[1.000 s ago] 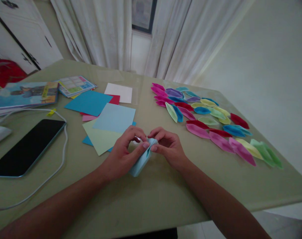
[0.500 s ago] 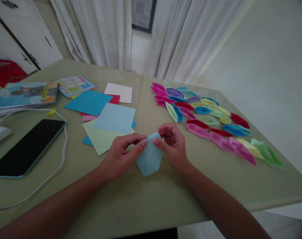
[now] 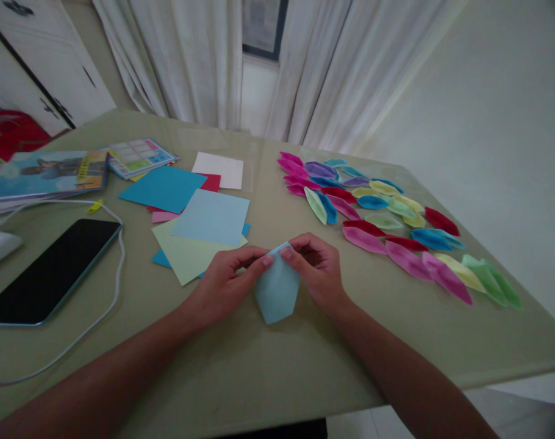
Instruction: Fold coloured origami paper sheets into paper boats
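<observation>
A folded light blue sheet of paper (image 3: 278, 289) is held just above the table, its pointed end toward me. My left hand (image 3: 229, 280) pinches its upper left edge between thumb and fingers. At the upper right edge, my right hand (image 3: 321, 268) pinches it the same way, the thumb lying on the front face. Beyond my left hand lie loose square sheets: a light blue sheet (image 3: 213, 216), a pale green sheet (image 3: 186, 256) and a darker blue sheet (image 3: 163, 190). Many folded paper pieces in several colours, such as a pink piece (image 3: 408, 261), are spread out to the right.
A black-screened phone (image 3: 53, 271) lies at the left with a white cable (image 3: 117, 286) curving around it. Books (image 3: 44, 174) are stacked at the back left. A white sheet (image 3: 218, 169) lies farther back. The table edge (image 3: 510, 375) runs along the right front.
The folded paper has shifted slightly to the right and turned a little. My right thumb and fingers have moved closer over its top edge; both hands still pinch it.
</observation>
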Available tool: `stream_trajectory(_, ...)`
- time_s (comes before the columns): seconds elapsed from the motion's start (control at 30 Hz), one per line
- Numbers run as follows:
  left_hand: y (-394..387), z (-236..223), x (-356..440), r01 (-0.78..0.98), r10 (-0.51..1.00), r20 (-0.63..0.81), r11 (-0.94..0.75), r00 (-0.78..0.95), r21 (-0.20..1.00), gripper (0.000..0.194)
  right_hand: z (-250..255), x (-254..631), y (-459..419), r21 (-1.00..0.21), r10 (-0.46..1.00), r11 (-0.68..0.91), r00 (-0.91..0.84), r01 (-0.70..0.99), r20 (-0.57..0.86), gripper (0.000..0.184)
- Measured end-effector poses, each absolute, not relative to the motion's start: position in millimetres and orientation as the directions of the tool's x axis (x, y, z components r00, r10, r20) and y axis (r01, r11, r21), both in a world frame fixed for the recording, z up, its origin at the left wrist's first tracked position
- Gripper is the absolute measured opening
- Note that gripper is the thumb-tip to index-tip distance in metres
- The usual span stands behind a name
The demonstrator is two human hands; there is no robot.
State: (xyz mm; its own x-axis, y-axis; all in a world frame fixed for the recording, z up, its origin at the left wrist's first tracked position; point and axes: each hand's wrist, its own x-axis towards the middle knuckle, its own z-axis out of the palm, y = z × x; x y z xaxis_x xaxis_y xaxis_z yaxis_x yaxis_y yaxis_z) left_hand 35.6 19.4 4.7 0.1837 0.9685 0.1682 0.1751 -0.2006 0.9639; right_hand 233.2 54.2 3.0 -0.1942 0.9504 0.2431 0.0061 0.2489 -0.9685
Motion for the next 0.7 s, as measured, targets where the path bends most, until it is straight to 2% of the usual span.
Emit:
stream_trajectory(0.23,20.5,4.0,36.5,0.157,0.965,0.16,-0.194,0.207,0.968,0.034,5.3,232.9,53.9,-0.968,0.949,0.252,-0.198,0.004,0.246,0.017)
stream_trajectory(0.4,22.5,4.1,37.1,0.104,0.978,0.138,-0.156,0.156,0.982,0.038,4.0,233.4,53.9,-0.965,0.95,0.263,-0.183,0.025,0.254,0.02)
stream_trajectory(0.6,22.4,3.9,33.0,0.074,0.967,0.132,-0.151,0.216,0.986,0.043,4.4,234.2,52.9,-0.925,0.901,0.371,-0.276,0.088,0.335,0.014)
stream_trajectory(0.7,23.3,3.5,33.0,-0.007,0.963,0.139,-0.141,0.23,0.99,0.032,4.6,234.2,51.3,-0.911,0.882,0.398,-0.319,0.111,0.346,0.015)
